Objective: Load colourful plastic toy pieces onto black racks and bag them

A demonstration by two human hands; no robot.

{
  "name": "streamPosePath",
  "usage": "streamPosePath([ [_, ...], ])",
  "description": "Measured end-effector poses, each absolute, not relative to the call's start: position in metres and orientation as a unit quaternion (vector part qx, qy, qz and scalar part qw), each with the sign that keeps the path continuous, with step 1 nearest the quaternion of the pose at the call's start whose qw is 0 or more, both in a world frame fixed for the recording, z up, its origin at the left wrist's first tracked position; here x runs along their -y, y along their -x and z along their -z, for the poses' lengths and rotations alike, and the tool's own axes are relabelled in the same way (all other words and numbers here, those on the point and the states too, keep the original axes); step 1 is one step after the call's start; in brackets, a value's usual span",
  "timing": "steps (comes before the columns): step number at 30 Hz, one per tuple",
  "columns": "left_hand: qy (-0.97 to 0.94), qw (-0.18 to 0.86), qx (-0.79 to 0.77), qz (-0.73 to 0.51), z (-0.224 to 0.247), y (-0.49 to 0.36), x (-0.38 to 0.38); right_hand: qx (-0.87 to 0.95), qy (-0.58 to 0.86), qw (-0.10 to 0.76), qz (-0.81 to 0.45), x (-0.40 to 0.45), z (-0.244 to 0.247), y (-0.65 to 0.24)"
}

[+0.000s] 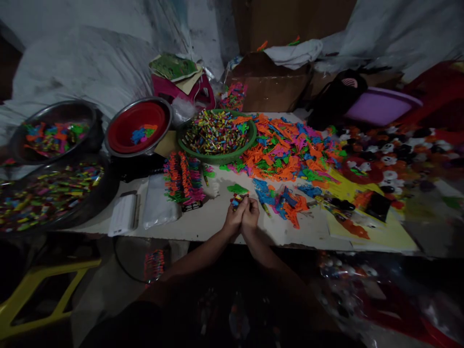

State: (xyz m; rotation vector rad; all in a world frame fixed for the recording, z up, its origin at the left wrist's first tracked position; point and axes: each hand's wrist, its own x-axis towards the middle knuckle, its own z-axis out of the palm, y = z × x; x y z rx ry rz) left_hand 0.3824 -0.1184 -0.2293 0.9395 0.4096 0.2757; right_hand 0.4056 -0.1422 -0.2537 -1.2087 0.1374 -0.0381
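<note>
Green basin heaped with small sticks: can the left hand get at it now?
Probably yes: the green basin is open-topped, with only low loose pieces between it and the left hand, though that hand is pressed against the right hand.

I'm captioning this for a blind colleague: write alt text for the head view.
A left hand holding small colourful pieces meets the right hand over a pale table. Beyond them sit a green basin of small multicoloured items and a heap of bright plastic shapes, many orange.
</note>
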Motion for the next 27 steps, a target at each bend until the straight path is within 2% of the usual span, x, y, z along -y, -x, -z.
streamPosePath([
  [6,-0.348,0.906,-0.236,-0.056,0.221,-0.374,0.092,0.09,0.738,0.666,0.062,0.178,0.255,-0.395],
  [10,-0.402,0.872,-0.278,0.019,0.223,-0.363,0.065,0.128,0.804,0.574,0.088,0.206,0.257,-0.416],
  [15,-0.467,0.837,-0.283,0.024,0.235,-0.356,0.064,0.207,0.883,0.411,0.094,0.182,0.259,-0.461],
  [19,-0.448,0.841,-0.3,-0.041,0.238,-0.357,0.06,0.326,0.899,0.29,0.021,0.162,0.26,-0.475],
  [23,-0.443,0.842,-0.299,-0.075,0.235,-0.356,0.046,0.419,0.858,0.297,-0.019,0.18,0.255,-0.46],
  [27,-0.445,0.859,-0.253,0.026,0.232,-0.358,0.051,0.445,0.798,0.406,-0.026,0.209,0.239,-0.437],
])
